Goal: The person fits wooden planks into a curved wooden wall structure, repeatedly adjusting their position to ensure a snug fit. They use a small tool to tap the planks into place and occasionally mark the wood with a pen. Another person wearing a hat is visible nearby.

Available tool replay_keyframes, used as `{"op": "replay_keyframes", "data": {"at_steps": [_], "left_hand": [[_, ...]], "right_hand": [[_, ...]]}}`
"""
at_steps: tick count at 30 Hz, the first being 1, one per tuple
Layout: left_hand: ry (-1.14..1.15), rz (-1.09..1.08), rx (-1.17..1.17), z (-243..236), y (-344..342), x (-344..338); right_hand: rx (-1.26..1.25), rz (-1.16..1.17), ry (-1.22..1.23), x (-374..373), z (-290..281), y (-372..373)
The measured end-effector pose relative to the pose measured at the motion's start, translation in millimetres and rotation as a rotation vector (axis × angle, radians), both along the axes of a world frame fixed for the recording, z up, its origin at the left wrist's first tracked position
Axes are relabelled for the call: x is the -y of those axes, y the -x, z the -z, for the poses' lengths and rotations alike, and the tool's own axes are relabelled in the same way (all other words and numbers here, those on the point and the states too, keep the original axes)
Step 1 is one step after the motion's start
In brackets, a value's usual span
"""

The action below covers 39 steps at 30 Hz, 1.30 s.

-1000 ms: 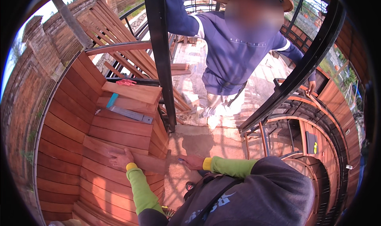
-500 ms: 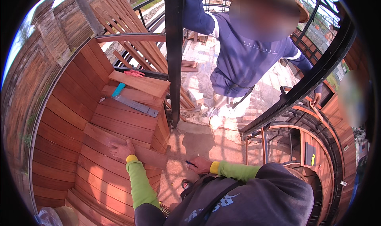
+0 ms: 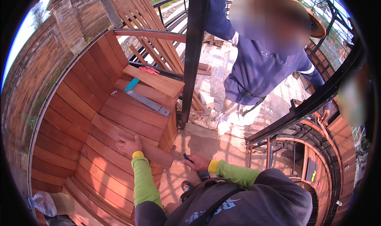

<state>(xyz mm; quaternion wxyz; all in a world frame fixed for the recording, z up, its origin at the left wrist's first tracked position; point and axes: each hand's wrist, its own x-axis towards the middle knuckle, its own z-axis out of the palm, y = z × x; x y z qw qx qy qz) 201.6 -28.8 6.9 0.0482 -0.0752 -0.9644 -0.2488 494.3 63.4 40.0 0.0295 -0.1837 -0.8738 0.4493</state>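
My left hand (image 3: 130,145) lies with fingers spread on a short wooden plank (image 3: 158,153). That plank rests across the slatted wooden bench (image 3: 101,156), against the foot of the raised step, and its right end sticks out past the bench edge. My right hand (image 3: 199,162) is closed around a slim dark blue pen-like tool (image 3: 185,156), held just right of the plank's end. On the raised step above lies a try square (image 3: 149,103) with a teal handle (image 3: 131,84). Beyond it, another loose board (image 3: 154,81) has a red clamp-like tool (image 3: 149,70) by its far edge.
A black metal post (image 3: 194,59) stands upright beyond the bench. A co-worker (image 3: 262,71) in a blue sweatshirt and straw hat stands behind it. Wooden strips (image 3: 152,35) lean at the back. A plastic bottle (image 3: 43,203) sits at the lower left; a curved metal frame (image 3: 309,101) rises at right.
The whole view has shifted, so the scene sits farther right. My left hand stays on the plank. My right hand has lifted the pen-like tool so that it points up more, nearer the plank's end.
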Motion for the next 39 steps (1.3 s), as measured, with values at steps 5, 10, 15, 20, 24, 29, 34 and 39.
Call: {"op": "replay_keyframes", "data": {"at_steps": [5, 10, 15, 20, 24, 29, 34, 39], "left_hand": [[-0.071, -0.016, -0.028, -4, -1, 5], [-0.054, -0.006, 0.014, 0, 0, 3], [-0.098, -0.024, 0.049, -1, -1, 10], [-0.084, -0.026, 0.041, -1, -1, 8], [-0.072, 0.014, 0.018, -2, 0, 1], [-0.045, -0.024, -0.010, 24, 8, 9], [-0.088, 0.015, 0.001, 6, 4, 1], [-0.039, 0.008, 0.021, 5, 3, 4]], "right_hand": [[0.015, 0.043, 0.216, 10, 10, -17], [-0.053, 0.155, 0.421, 15, 7, -26], [-0.096, 0.132, 0.409, 16, 12, -33], [-0.094, 0.114, 0.245, 10, 30, -46], [-0.039, 0.091, 0.116, 1, 21, -42], [-0.053, 0.133, 0.178, 1, -2, -31], [-0.124, 0.187, 0.423, 3, 18, -35], [-0.133, 0.185, 0.493, 7, 20, -39]]}}
